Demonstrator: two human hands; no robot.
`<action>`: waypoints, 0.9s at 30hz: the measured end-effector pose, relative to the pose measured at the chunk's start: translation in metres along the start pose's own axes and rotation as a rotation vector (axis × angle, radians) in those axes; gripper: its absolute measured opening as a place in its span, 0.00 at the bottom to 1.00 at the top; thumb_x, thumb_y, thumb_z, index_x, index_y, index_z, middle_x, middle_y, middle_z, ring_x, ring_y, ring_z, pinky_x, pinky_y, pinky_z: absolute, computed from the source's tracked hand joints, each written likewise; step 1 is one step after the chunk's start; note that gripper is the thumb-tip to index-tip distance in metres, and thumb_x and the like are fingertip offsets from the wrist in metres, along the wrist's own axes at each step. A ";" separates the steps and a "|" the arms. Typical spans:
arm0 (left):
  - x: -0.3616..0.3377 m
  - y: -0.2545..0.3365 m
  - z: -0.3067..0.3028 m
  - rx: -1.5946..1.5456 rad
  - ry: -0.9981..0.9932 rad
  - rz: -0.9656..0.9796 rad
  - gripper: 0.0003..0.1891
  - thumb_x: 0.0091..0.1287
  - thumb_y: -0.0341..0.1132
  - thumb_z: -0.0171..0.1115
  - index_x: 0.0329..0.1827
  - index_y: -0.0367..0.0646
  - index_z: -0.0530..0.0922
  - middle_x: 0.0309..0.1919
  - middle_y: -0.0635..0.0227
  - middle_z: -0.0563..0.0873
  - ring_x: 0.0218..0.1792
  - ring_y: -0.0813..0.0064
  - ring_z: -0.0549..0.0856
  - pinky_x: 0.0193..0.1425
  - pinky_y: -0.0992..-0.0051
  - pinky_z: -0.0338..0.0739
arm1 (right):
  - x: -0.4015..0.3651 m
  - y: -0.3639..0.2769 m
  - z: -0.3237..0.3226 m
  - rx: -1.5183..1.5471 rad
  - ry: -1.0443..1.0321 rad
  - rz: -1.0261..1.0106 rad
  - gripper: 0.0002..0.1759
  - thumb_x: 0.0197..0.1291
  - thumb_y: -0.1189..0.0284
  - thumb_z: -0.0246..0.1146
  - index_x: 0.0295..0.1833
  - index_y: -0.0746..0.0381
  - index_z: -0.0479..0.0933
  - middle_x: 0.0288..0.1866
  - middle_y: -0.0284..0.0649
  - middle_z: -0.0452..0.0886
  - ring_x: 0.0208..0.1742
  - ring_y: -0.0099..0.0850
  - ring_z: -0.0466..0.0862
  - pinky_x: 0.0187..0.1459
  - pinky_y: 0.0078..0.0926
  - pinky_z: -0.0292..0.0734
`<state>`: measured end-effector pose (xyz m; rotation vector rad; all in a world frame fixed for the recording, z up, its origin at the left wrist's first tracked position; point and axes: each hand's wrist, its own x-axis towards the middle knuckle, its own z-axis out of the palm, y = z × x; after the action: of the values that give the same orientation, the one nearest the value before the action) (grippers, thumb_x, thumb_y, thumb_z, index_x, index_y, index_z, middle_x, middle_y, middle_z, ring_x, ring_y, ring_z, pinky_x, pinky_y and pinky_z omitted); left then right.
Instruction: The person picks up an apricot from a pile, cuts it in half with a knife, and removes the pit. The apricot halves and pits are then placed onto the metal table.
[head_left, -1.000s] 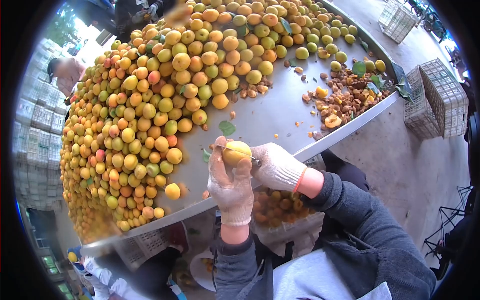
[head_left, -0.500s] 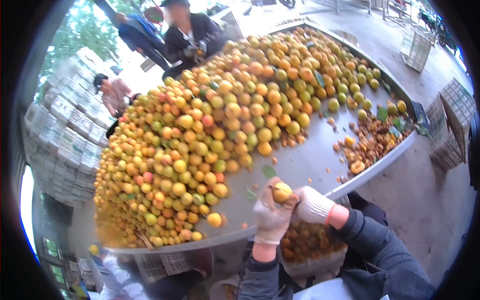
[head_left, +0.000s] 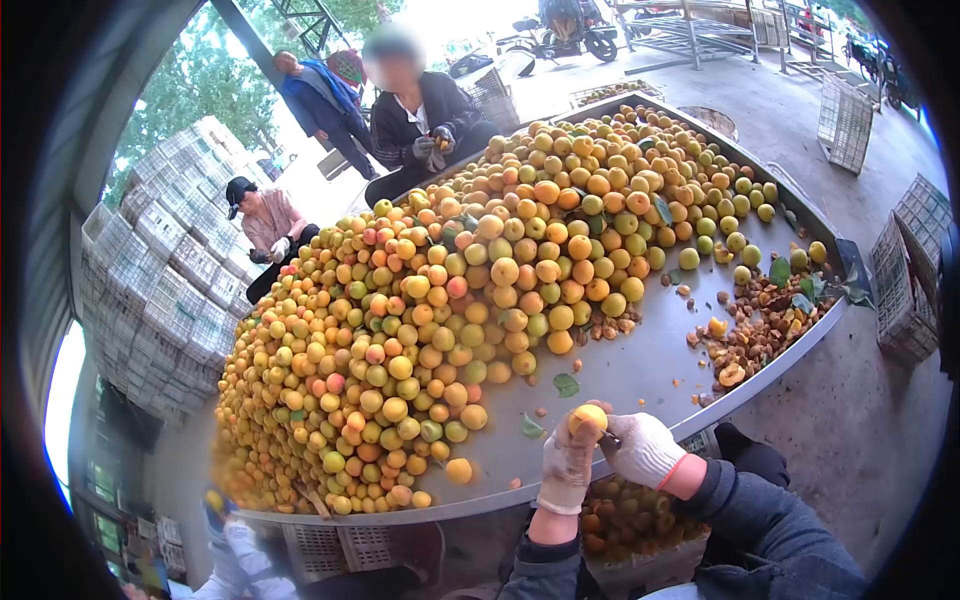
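My left hand [head_left: 567, 468], in a pale stained glove, is closed around a yellow-orange apricot [head_left: 588, 417] above the near edge of the metal table [head_left: 640, 350]. Close beside it, my right hand [head_left: 645, 450] in a white knitted glove is closed too. A small dark tool [head_left: 609, 438] sticks out of its fingers against the apricot's lower side; most of it is hidden. A large heap of apricots [head_left: 400, 370] covers the table's left and far parts. Below my hands stands a crate of split apricots [head_left: 640, 520].
Apricot pits and scraps [head_left: 765, 320] lie at the table's right corner. Across the heap sit a dark-jacketed person [head_left: 420, 130] and a person in a cap [head_left: 268, 225]; another sleeve [head_left: 240, 560] shows lower left. Stacked crates [head_left: 160, 260] rise at left, more crates [head_left: 905, 270] at right.
The view has shifted, so the scene sits lower and further right. Both hands stay together on the apricot, which has been turned a little in my left fingers.
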<state>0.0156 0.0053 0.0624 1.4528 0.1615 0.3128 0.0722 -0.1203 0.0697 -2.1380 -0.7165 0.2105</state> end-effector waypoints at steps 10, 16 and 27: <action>0.005 0.000 0.009 0.461 0.144 0.242 0.30 0.59 0.49 0.73 0.58 0.39 0.75 0.41 0.66 0.85 0.44 0.75 0.83 0.50 0.74 0.78 | 0.005 0.016 0.003 0.313 -0.191 0.020 0.08 0.56 0.76 0.61 0.41 0.62 0.82 0.30 0.50 0.83 0.31 0.44 0.84 0.37 0.34 0.78; 0.006 -0.002 0.001 -0.211 0.063 -0.137 0.29 0.62 0.42 0.71 0.62 0.35 0.72 0.47 0.61 0.83 0.48 0.72 0.81 0.56 0.75 0.76 | 0.005 0.002 -0.004 0.230 -0.113 0.049 0.13 0.56 0.77 0.61 0.48 0.60 0.80 0.33 0.53 0.83 0.37 0.52 0.84 0.38 0.36 0.79; 0.000 0.018 0.005 0.428 0.043 0.100 0.29 0.56 0.32 0.74 0.60 0.36 0.72 0.45 0.63 0.84 0.45 0.70 0.84 0.53 0.74 0.78 | 0.006 0.016 -0.010 0.298 -0.342 0.058 0.09 0.53 0.77 0.60 0.40 0.63 0.82 0.28 0.52 0.82 0.29 0.47 0.83 0.34 0.36 0.77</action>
<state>0.0153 0.0025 0.0806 1.8821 0.1988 0.4078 0.0876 -0.1309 0.0643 -1.8560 -0.7628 0.6836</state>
